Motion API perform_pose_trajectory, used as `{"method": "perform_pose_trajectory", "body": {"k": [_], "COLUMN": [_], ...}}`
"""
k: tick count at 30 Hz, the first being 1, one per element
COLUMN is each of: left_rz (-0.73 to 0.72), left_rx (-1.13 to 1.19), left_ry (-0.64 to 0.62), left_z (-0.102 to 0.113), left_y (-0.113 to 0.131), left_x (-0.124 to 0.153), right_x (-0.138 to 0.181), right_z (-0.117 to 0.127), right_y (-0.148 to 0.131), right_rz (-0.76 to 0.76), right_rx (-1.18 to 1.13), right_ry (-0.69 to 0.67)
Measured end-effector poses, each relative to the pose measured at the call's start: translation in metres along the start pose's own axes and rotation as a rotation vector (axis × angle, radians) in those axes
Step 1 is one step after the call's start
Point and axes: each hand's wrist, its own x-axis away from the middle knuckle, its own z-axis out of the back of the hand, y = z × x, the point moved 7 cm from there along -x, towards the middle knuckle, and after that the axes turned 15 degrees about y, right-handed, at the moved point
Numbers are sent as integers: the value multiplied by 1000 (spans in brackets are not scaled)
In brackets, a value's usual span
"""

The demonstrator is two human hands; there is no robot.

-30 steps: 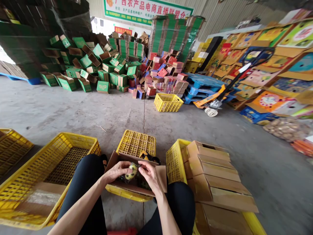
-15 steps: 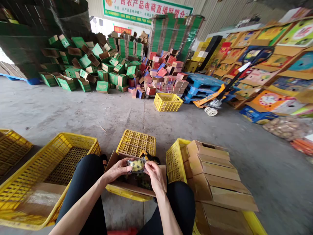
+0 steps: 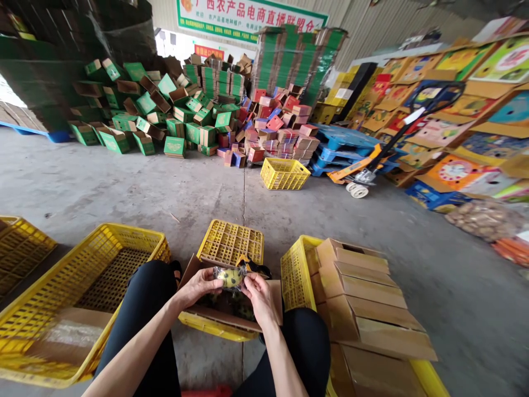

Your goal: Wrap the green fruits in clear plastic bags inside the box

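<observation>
Between my two hands is a small clear plastic packet (image 3: pixel 230 278), yellow-green inside with dark spots; I cannot tell what it contains. My left hand (image 3: pixel 204 286) pinches its left end with the thumb and fingers. At the other end, my right hand (image 3: pixel 256 289) grips the plastic with its fingertips. Both are above an open cardboard box (image 3: pixel 223 317) set on a yellow crate (image 3: pixel 215 326) between my knees. Dark items lie inside the box, partly hidden by my hands. Just beyond the packet is a black and yellow tool (image 3: pixel 252 264), perhaps a tape dispenser.
An upturned yellow crate (image 3: pixel 231 237) stands ahead. Beside my left leg is a large yellow crate (image 3: pixel 136 234) with a cardboard piece in it. On the right, a yellow crate (image 3: pixel 295 275) holds several cardboard boxes (image 3: pixel 367 298). Farther off are a pallet jack (image 3: pixel 363 171) and heaped cartons (image 3: pixel 173 146).
The packet has turned slightly in my fingers, showing its dark spots differently. My hands keep nearly the same place and grip; the view has shifted a little.
</observation>
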Motion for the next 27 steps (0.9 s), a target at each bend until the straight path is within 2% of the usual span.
{"method": "perform_pose_trajectory", "body": {"k": [7,12,16,23,27], "left_rz": [-71,-77,-66,-134,-122], "left_rx": [-69,-98,-46,-17,-36], "left_ry": [-29,-5,59,65,64], "left_z": [1,4,8,9,9], "left_y": [5,5,1,2,3], "left_x": [0,-1,-5,-9,-9], "right_x": [2,3,5,10,10], "right_z": [-4,-6,-7,-12,-13], "right_y": [-8,-2,4,1,-6], "right_rz": [110,87,50,51,139], "right_rx": [131,221,261,277,297], "right_ry": [-93,-176,-178,-231,-240]}}
